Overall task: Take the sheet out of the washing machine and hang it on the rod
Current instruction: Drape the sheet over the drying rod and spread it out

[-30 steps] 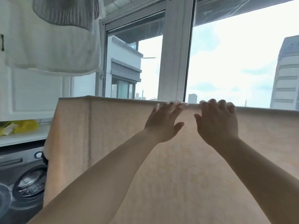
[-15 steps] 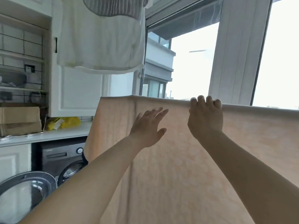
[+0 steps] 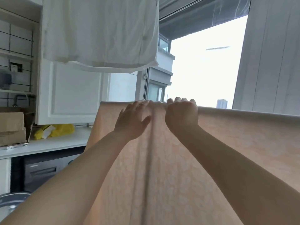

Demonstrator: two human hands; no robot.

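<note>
A pale peach patterned sheet [image 3: 170,168] hangs draped over a horizontal rod, which it hides along its top fold. My left hand [image 3: 132,120] lies flat against the sheet just below the fold, fingers straight and reaching the top edge. My right hand [image 3: 181,115] grips the top fold, fingers curled over it. A vertical crease runs down the sheet between my hands. The dark washing machine [image 3: 42,172] sits at lower left under the counter, its round door [image 3: 11,203] swung open.
A white garment [image 3: 99,31] hangs overhead at upper left. A white counter [image 3: 48,143] carries a cardboard box [image 3: 11,127] and a yellow bag [image 3: 55,130]. White cabinet door and wire shelves stand behind. A window [image 3: 203,70] lies beyond the sheet.
The view has swung left, and both hands have moved left along the sheet's top fold. My left hand came up against the sheet near the fold. A crease formed between the hands.
</note>
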